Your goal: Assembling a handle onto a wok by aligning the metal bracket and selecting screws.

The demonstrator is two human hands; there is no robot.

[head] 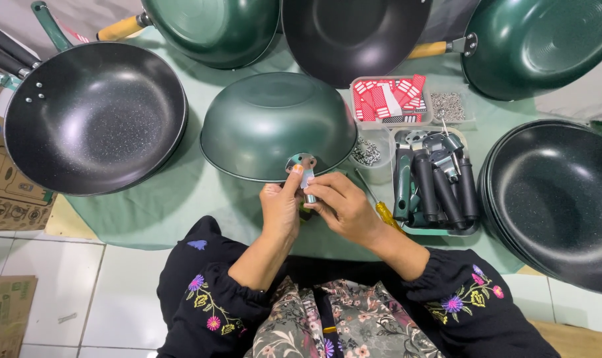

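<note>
Fitting a small metal handle bracket [303, 170] onto the rim of the upside-down green wok [274, 122] at frame centre; left hand [281, 209] pinches the bracket's plate with thumb and fingertips, right hand [341, 205] pinches its lower stem. Judged: mounting step under way, next needs the bracket aligned and a fastener driven, likely with the yellow-handled screwdriver [384, 212] just right of the hands. Count: three green woks, one upturned; four black pans or stacks; three clear tubs; one tray of black handles [437, 189].

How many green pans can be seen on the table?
3: one upside down before the hands, one at top centre-left, one at top right. More may lie outside the frame.
</note>
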